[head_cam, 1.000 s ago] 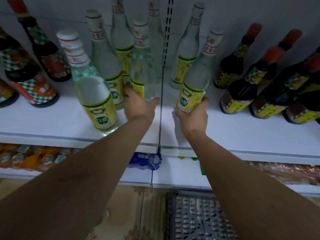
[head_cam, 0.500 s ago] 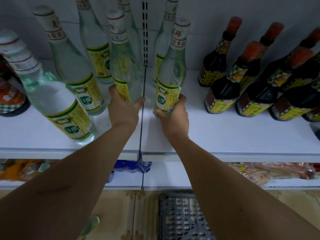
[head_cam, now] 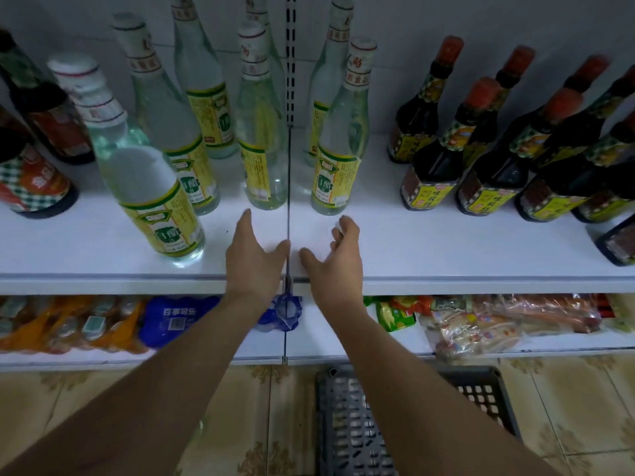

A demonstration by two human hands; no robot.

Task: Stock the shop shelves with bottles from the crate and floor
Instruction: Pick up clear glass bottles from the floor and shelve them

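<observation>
1. Head view: your clear glass bottles (head_cam: 335,159) with yellow labels stand upright, necks up, mid-shelf on the smooth white shelf (head_cam: 446,242), either side of its centre seam.
2. Your left hand (head_cam: 254,255) is spread, fingers straight, holding nothing, near the shelf's front edge.
3. Your right hand (head_cam: 338,255) is loosely open, fingers slightly curled, empty.
4. The grey lattice plastic crate (head_cam: 412,424) sits on the tiled floor below the shelf.

Pale wall (head_cam: 481,22) with slotted upright (head_cam: 290,63), white shelving (head_cam: 103,235), beige patterned floor tiles (head_cam: 584,407), dim light
</observation>
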